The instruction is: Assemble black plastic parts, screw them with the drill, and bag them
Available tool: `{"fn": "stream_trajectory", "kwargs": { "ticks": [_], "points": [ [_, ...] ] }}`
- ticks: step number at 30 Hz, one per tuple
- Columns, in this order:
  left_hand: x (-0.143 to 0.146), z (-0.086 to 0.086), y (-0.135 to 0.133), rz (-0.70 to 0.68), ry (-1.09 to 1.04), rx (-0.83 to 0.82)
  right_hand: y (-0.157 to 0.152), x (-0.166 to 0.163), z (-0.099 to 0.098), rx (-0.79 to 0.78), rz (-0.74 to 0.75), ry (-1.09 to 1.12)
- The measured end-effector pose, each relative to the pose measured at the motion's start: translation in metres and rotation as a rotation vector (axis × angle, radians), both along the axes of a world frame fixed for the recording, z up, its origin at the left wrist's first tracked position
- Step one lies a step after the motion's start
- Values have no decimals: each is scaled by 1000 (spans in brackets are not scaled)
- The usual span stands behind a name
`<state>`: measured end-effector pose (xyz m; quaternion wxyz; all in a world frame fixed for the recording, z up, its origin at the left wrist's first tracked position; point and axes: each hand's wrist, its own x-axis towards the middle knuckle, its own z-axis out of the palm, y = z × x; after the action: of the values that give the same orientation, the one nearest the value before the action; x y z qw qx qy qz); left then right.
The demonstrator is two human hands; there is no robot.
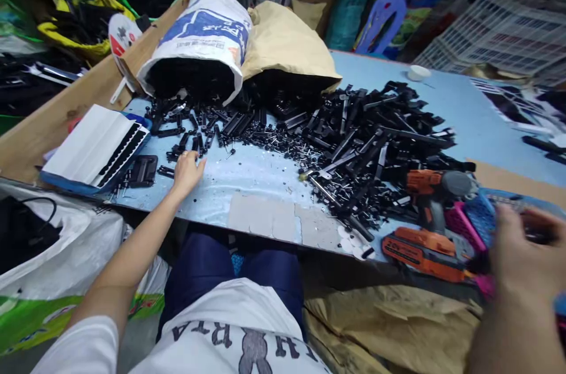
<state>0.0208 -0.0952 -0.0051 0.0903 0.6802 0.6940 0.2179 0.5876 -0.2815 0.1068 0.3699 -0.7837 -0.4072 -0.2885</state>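
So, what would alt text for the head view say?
A person's left hand is beside small black parts on a blue worktable; the blurred right hand is right of an orange cordless drill, its grip unclear. Behind, a white-and-blue sack and a tan sack lie open near a heap of black parts.

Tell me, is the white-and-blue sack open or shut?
Open: the sack shows a wide, dark, gaping mouth, with black parts lying right before it.
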Motion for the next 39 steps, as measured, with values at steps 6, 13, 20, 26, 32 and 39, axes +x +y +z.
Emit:
{"fn": "stream_trajectory", "kwargs": {
  "ticks": [6,13,20,26,32,39],
  "points": [
    [38,9,72,37,146,-48,59,-205,-47,-465,864,144],
    [45,8,76,82,-24,-96,84,-278,-118,-831,1001,-19],
    [48,11,-1,-291,-1125,-447,68,-256,-132,-757,1091,249],
    [89,15,-65,-319,-990,-376,92,-293,-112,-571,1016,1275],
    [106,18,-91,-363,-827,-239,95,-305,-101,-545,1124,1423],
    [112,30,-107,-367,-556,79,83,-288,-91,-527,1401,762]
  ]
}}
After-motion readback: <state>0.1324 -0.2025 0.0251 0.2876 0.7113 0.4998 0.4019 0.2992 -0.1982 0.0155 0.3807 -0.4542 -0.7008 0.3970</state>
